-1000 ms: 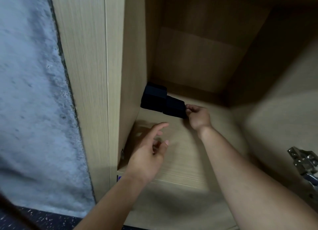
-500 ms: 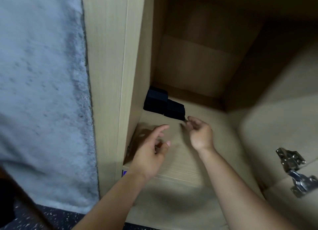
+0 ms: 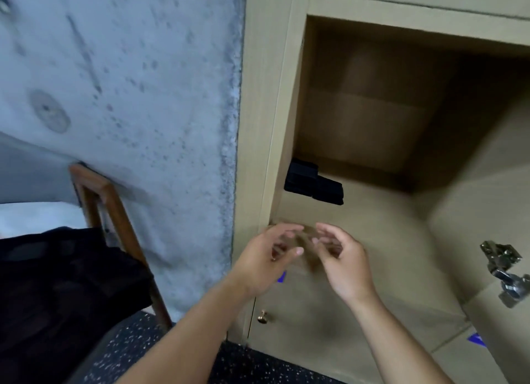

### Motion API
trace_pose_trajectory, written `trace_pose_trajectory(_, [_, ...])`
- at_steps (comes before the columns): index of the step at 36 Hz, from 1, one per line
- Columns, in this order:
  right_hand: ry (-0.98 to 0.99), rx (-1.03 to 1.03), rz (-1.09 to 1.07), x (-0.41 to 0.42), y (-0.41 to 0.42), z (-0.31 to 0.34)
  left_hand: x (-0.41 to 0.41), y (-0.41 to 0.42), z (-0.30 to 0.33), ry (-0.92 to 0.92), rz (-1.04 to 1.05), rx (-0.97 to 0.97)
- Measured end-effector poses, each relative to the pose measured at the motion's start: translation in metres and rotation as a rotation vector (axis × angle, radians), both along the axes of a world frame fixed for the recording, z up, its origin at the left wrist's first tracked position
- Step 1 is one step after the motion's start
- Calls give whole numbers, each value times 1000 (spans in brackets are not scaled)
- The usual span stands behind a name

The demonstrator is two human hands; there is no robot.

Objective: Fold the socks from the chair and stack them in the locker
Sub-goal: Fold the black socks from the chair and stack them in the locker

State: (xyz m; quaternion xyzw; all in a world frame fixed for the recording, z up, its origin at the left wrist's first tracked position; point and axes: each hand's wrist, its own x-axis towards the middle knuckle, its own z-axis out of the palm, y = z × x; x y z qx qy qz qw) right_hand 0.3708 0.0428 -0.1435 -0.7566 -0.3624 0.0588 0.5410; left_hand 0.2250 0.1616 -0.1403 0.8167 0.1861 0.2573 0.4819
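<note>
Two stacks of folded dark socks (image 3: 314, 185) sit side by side in the back left corner of the open wooden locker (image 3: 381, 220), the left stack taller. My left hand (image 3: 266, 257) and my right hand (image 3: 341, 257) hover in front of the locker's shelf edge, fingers apart and curled, facing each other, both holding nothing. At the lower left a wooden chair (image 3: 114, 220) carries a heap of dark fabric (image 3: 57, 291); single socks cannot be told apart in it.
A rough grey concrete wall (image 3: 143, 96) stands between chair and locker. The open locker door with a metal hinge (image 3: 504, 271) is at the right. A lower door with a small brass knob (image 3: 262, 316) is below the shelf. The floor is dark and speckled.
My right hand let go of the right sock stack and pulled back out of the locker. Both hands came together at the shelf edge. My view swung left, showing the chair.
</note>
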Motion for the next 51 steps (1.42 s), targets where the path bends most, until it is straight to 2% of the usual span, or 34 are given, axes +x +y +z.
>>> trace_pose_trajectory(6, [-7, 12, 94, -39, -1, 10, -44, 1, 13, 3, 42, 46])
trace_pose_trajectory(13, [84, 95, 186, -93, 4, 19, -99, 2, 22, -14, 158, 84])
trace_pose_trajectory(24, [141, 52, 356, -165, 24, 10, -185, 16, 13, 40, 464, 122])
trace_pose_trajectory(30, [130, 1, 439, -182, 30, 12, -220, 40, 2, 244, 761, 299])
trace_pose_trajectory(35, [112, 9, 459, -185, 30, 10, -239, 59, 0, 424, 896, 311])
trace_pose_trajectory(42, [122, 10, 467, -176, 26, 11, -250, 76, -11, 679, 894, 377])
trace_pose_trajectory(51, [133, 27, 467, -173, 24, 8, -250, 76, -16, 841, 852, 426])
